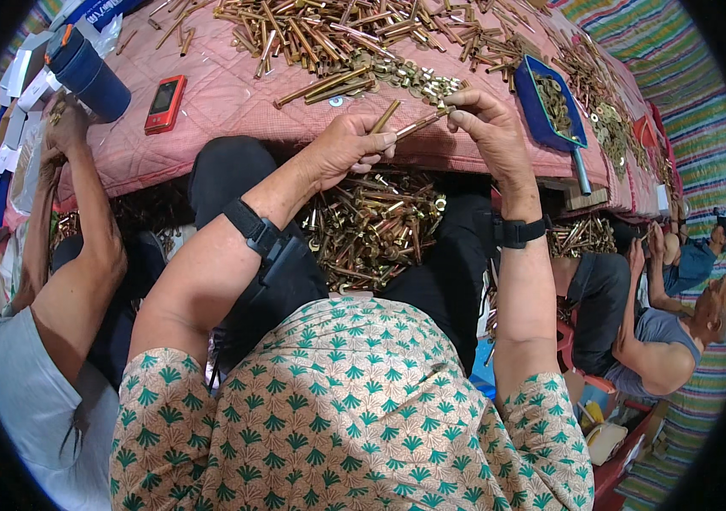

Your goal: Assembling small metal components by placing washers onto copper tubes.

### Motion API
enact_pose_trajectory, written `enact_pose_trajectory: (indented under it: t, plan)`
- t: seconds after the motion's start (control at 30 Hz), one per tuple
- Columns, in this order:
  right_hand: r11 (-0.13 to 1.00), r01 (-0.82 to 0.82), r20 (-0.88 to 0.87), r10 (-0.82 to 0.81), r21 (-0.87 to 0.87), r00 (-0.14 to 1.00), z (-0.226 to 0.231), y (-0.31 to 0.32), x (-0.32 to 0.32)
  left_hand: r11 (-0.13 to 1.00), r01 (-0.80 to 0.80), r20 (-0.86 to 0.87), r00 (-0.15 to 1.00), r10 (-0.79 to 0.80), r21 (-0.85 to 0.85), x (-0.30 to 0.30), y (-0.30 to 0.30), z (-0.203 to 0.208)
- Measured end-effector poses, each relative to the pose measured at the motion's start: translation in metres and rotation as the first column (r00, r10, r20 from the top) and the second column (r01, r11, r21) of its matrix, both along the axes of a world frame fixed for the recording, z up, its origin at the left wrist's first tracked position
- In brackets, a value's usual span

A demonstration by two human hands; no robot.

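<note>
My left hand is closed around two long brass-coloured bolts. One bolt juts up from between its fingers; the other bolt reaches across toward my right hand. The thumb and fingers of that hand pinch the bolt's far end, where a small metal piece, perhaps a nut or washer, is too small to make out. Just beyond my hands, at the table's edge, lie small nuts and washers and a few long bolts. Below them, between my knees, sits a heap of bolts.
A pink quilted cloth covers the table, with a large bolt pile at the back. A blue scoop holds washers. At left stand a red phone and a dark blue tumbler. People sit close on both sides.
</note>
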State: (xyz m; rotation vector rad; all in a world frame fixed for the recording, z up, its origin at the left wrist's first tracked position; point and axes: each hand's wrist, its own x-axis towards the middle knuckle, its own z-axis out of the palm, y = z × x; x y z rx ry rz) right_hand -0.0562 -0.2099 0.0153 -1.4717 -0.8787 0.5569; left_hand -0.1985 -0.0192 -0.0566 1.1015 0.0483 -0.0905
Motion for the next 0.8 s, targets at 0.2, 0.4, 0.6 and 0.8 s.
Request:
enact_pose_trajectory:
  t: [0.2,0.4,0.6,0.8]
  plan:
    - [0.999,0.001,-0.053,0.0,0.033,0.999,-0.006,0.0,0.001,0.998,-0.04,0.011,0.999,0.039,0.051,0.0,-0.001,0.002]
    - [0.995,0.051,-0.134,-0.039,0.089,0.99,-0.012,0.006,-0.006,0.997,-0.042,0.012,0.999,0.041,0.067,-0.001,0.0,0.002]
    - [0.993,0.109,-0.101,-0.103,0.054,0.99,-0.012,0.012,-0.005,0.989,-0.077,0.01,0.997,0.076,0.127,0.0,-0.002,0.003]
    - [0.988,0.099,-0.195,-0.075,0.117,0.978,-0.018,0.016,-0.007,0.989,-0.085,-0.013,0.996,0.087,0.123,0.0,-0.003,0.004]
